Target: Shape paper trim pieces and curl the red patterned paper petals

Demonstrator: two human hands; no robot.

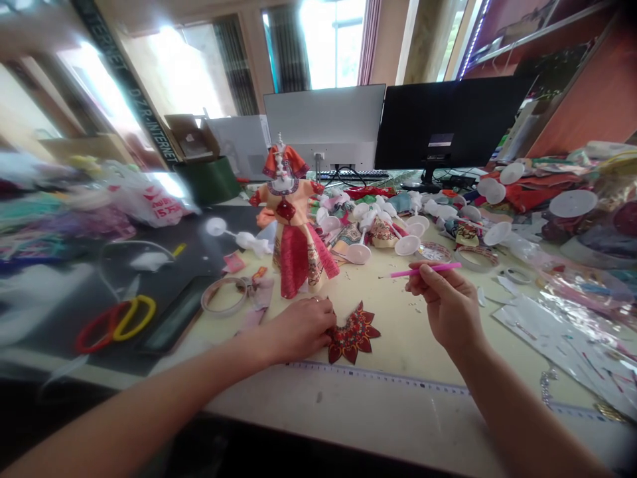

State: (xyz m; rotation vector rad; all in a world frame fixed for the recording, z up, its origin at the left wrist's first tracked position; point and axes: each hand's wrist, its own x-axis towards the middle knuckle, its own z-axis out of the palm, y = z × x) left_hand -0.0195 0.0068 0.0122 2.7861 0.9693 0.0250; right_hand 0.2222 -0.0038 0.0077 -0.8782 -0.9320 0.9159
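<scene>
Right hand [445, 299] pinches a slim bright-pink pen-like stick [404, 273] above the cream bench [403, 338]; I judge the light grip suits fine control. Its long axis runs left to right, dark tip pointing left. Left hand [301, 325] rests on the left end of a red-and-black patterned, petal-edged fabric crescent [355, 335], probably steadying it; I cannot tell whether those fingers grip. Crescent lies flat, petals fanning right and near.
</scene>
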